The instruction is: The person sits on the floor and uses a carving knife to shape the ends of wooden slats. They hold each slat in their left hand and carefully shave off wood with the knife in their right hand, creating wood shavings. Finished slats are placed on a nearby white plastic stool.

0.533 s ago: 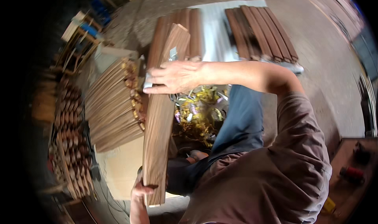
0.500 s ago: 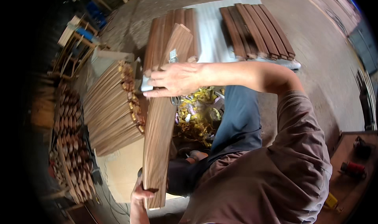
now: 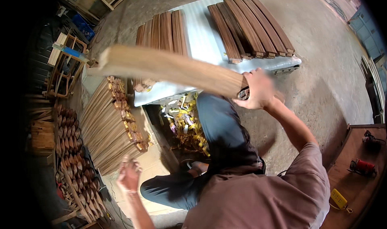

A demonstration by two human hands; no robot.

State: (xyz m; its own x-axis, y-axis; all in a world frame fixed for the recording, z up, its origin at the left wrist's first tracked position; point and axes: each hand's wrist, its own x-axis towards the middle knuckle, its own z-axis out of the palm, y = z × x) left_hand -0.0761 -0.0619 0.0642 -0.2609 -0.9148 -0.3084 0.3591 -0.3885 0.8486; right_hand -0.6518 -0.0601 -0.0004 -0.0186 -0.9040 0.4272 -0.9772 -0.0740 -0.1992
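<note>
A long brown wooden slat [image 3: 173, 70], blurred by motion, slants across the middle of the view above a wrapped pallet. My right hand [image 3: 258, 90] is closed round the slat's right end. A small dark metal item [image 3: 243, 93] shows between thumb and slat; its kind cannot be made out. My left hand [image 3: 130, 176] is off the slat at the lower left, fingers loosely bent and apart, with nothing visible in it. Beside that hand lies a fanned stack of lighter slats [image 3: 102, 132], their ends bundled in yellow-brown wrapping, on a cardboard sheet [image 3: 117, 188].
White foam sheeting [image 3: 199, 23] covers the pallet, with dark slats [image 3: 254, 25] in a row at right and another row [image 3: 163, 31] at left. Yellow scraps [image 3: 187, 128] fill a spot by my legs. Curved wooden parts [image 3: 76, 160] stand far left; a red tool [image 3: 363, 167] lies right.
The slat has swung from nearly upright to slanting crosswise. My right hand has moved right with its end, and my left hand has let go of the slat's lower end.
</note>
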